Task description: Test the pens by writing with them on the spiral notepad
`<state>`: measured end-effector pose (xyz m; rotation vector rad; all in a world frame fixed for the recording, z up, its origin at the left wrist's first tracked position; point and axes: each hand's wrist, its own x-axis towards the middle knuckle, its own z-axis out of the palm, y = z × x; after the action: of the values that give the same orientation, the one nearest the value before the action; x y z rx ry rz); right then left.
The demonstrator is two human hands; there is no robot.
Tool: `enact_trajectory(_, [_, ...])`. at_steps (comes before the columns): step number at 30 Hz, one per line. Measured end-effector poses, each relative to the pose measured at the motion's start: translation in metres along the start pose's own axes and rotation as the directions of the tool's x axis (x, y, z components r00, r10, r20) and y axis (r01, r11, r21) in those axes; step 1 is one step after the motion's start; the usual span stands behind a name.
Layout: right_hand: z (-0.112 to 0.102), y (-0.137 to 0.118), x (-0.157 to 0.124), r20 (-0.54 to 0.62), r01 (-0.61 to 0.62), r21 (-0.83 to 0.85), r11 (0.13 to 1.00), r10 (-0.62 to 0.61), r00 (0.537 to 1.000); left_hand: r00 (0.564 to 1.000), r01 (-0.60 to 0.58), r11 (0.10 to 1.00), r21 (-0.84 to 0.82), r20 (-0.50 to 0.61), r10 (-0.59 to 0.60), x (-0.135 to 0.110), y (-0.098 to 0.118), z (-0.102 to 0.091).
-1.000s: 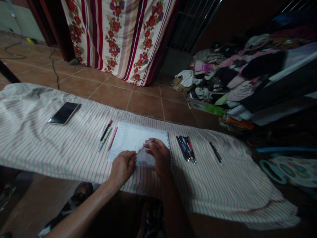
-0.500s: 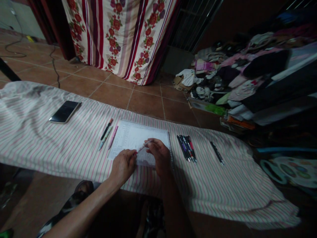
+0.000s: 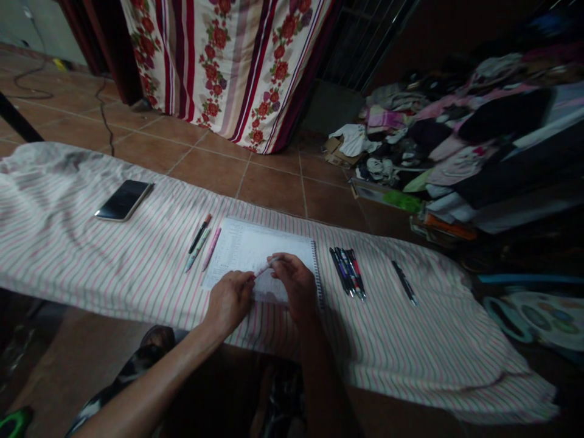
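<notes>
A light-coloured pen (image 3: 263,267) is held between both hands above an open spiral notebook (image 3: 269,237). My left hand (image 3: 232,296) pinches its lower left end. The fingers of my right hand (image 3: 294,283) close on its upper right end. Left of the notebook lie a pink pen (image 3: 212,249), a pale patterned pen (image 3: 197,250) and a dark pen with an orange end (image 3: 199,233). To the right, several dark pens (image 3: 347,272) lie side by side in a group. Farther right rests a single black pen (image 3: 404,282).
A striped cloth (image 3: 433,347) covers the long surface. A dark-screened phone or tablet (image 3: 124,200) lies on its left part. Beyond are the tiled floor (image 3: 214,164), a floral curtain (image 3: 237,67) and a heap of clothes (image 3: 438,128). A painted board (image 3: 542,316) stands at the right.
The view has shifted slightly, so things sit a little to the right. Both hands keep hold of the pen, which looks slightly turned; little else differs.
</notes>
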<state>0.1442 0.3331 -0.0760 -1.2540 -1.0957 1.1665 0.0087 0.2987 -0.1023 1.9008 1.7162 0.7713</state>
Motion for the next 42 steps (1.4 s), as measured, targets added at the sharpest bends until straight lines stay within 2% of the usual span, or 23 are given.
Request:
enact_trajectory(23, [-0.0027,0.0020,0.0005,0.024,0.048,-0.091,0.995,-0.045,0.999,0.999,-0.023,1.000,0.005,-0.039,0.023,-0.0002,-0.0001,0.0001])
enact_trajectory(34, [-0.0004,0.0083,0.0011,0.051,0.052,-0.080,0.995,-0.048,0.998,1.000,-0.009,1.000,0.014,-0.016,0.009,-0.0011,0.0006,-0.0007])
enact_trajectory(42, [-0.0023,0.0040,-0.0005,0.068,0.062,-0.097,0.993,-0.055,0.996,1.000,0.001,1.000,0.008,-0.010,-0.001,-0.0011,0.0023,-0.0022])
